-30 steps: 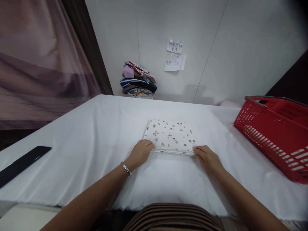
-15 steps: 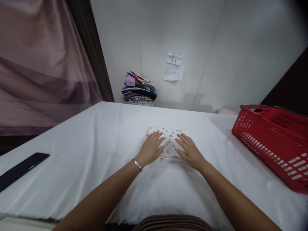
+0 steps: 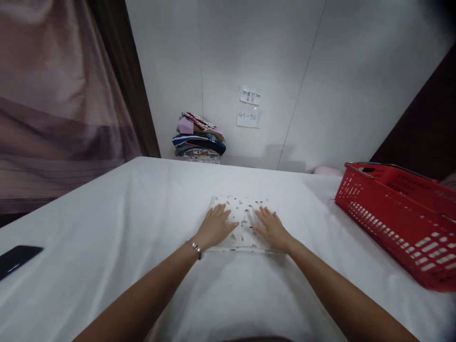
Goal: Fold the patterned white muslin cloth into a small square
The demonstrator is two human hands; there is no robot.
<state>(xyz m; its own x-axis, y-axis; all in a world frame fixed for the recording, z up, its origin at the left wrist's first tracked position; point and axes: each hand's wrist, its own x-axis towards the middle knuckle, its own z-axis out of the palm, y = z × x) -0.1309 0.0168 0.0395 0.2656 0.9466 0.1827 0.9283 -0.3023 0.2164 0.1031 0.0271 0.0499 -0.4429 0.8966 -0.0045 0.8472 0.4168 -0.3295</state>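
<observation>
A folded white cloth with small dark prints [image 3: 244,228] lies flat on the white-covered table [image 3: 160,209] in front of me. My left hand [image 3: 216,227] rests palm down on its left part, fingers spread, with a silver bracelet at the wrist. On the cloth's right part lies my right hand [image 3: 272,230], also flat with its fingers apart. Between the two hands the cloth's middle shows, and its near folded edge runs below them. Neither hand grips the cloth.
A red plastic basket [image 3: 392,218] with metal handles stands at the table's right. Behind the far edge is a stack of folded clothes [image 3: 199,140]. Two paper notes [image 3: 248,116] are stuck on the wall. A dark flat object [image 3: 17,259] lies at the left edge.
My view has shifted slightly, so the wall notes and basket sit lower and further left. Both hands remain flat on the cloth and have moved slightly outward over it.
</observation>
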